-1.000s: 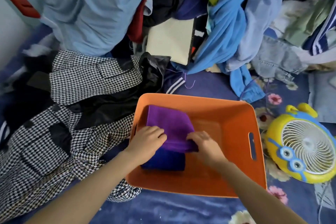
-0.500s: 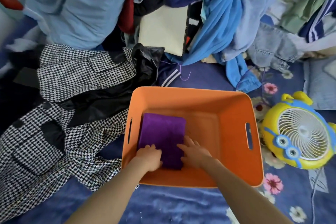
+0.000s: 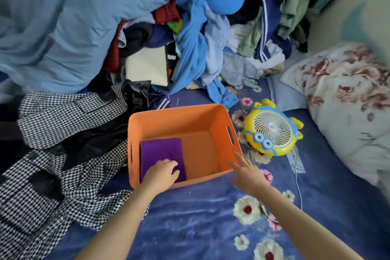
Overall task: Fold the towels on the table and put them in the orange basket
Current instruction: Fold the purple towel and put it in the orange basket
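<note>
The orange basket (image 3: 179,118) stands on a blue flowered sheet in the middle of the view. A folded purple towel (image 3: 161,151) lies flat in its left half. My left hand (image 3: 161,172) rests palm-down on the towel's near end, fingers loosely curled over it. My right hand (image 3: 247,170) is outside the basket, over its near right corner, with fingers spread and nothing in it. The basket's right half shows bare orange floor.
A yellow and blue cartoon fan (image 3: 273,130) lies just right of the basket, its cord trailing toward me. A houndstooth coat (image 3: 52,154) sprawls on the left. A big pile of clothes (image 3: 200,34) fills the back. A flowered pillow (image 3: 346,101) sits at right.
My right hand has left the purple towel and moved out over the basket's right corner. My left hand stays on the towel. The view has swung right and pulled back.
</note>
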Tool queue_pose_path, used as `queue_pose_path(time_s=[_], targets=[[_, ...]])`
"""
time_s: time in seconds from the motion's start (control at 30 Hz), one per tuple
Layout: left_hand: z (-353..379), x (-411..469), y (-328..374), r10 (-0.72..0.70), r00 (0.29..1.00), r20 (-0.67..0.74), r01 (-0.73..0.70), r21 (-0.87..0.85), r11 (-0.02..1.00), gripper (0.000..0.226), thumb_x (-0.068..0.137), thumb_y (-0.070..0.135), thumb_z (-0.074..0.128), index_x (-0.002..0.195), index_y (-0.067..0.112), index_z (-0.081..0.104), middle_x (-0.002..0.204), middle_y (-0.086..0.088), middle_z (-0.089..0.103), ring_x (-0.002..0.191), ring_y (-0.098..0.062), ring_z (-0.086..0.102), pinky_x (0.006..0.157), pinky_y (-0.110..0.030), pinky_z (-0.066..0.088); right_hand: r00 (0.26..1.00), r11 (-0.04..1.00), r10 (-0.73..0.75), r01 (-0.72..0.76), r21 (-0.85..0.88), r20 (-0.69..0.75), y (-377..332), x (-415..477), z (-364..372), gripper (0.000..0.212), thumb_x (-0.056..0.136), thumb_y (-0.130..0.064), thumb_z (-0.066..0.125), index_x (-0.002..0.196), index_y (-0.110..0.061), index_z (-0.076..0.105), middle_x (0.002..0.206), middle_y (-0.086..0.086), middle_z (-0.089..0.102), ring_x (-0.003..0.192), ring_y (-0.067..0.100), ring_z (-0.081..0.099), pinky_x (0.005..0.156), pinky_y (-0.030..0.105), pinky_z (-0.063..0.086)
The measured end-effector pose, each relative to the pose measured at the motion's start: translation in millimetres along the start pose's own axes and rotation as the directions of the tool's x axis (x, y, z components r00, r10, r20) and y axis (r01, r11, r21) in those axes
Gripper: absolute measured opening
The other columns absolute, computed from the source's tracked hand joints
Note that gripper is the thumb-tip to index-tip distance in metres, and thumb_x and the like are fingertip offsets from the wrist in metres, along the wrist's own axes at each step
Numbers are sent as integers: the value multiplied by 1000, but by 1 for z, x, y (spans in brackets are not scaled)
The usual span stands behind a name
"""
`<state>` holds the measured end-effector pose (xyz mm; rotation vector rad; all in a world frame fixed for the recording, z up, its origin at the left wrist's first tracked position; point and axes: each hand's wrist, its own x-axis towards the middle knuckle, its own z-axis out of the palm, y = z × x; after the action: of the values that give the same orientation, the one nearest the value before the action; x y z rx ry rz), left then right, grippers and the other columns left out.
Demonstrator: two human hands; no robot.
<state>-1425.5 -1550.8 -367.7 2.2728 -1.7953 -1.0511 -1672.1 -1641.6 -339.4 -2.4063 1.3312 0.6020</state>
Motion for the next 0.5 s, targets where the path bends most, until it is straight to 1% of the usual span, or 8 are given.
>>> queue_pose_path(time_s=[0.07, 0.13, 0.23, 0.3, 0.4, 0.5], targets=[[4, -7, 17, 71, 997, -29, -71, 17, 997, 40, 97, 29, 39, 135, 16, 46, 139, -2, 47, 128, -21, 40, 102, -32, 38, 998, 999, 37, -35, 29, -57, 14, -34, 6, 55, 94, -29, 44, 145, -28, 24, 158, 2, -1, 144, 23, 13, 107, 36, 32], [11, -14, 37, 144, 989, -25, -143, 45, 989, 39, 97, 28, 39, 133, 16, 47, 137, -2, 48, 126, -22, 41, 99, -31, 39, 990, 994, 100, -95, 58, -103, 28, -70, 14, 55, 94, -29, 44, 145, -29, 25, 158, 1, 1, 142, 22, 16, 105, 35, 33], [25, -26, 70, 217, 976, -4, -216, 86, 973, 37, 97, 27, 39, 131, 17, 50, 133, -1, 50, 122, -22, 44, 97, -34, 41, 970, 973, 213, -200, 114, -118, 47, -123, 25, 55, 93, -28, 44, 145, -32, 24, 157, 0, 3, 143, 22, 16, 106, 35, 34], [34, -37, 99, 287, 958, 5, -286, 109, 952, 37, 96, 25, 41, 130, 16, 51, 133, -2, 52, 122, -21, 46, 100, -32, 39, 944, 945, 299, -274, 178, -138, 62, -162, 34, 56, 93, -29, 45, 145, -34, 24, 157, 0, 4, 143, 20, 17, 105, 34, 34], [53, -56, 154, 419, 907, 47, -420, 179, 889, 35, 94, 24, 43, 126, 15, 55, 128, -5, 56, 118, -21, 51, 98, -29, 40, 890, 899, 411, -359, 250, -196, 90, -233, 54, 60, 91, -25, 48, 146, -30, 24, 157, 2, 9, 142, 20, 20, 105, 31, 33], [76, -77, 204, 483, 868, 118, -497, 199, 845, 38, 96, 25, 41, 133, 15, 48, 134, -5, 50, 124, -21, 46, 101, -30, 38, 817, 833, 527, -444, 331, -232, 117, -301, 76, 56, 93, -27, 47, 145, -26, 27, 156, 5, 11, 142, 22, 20, 109, 34, 31]])
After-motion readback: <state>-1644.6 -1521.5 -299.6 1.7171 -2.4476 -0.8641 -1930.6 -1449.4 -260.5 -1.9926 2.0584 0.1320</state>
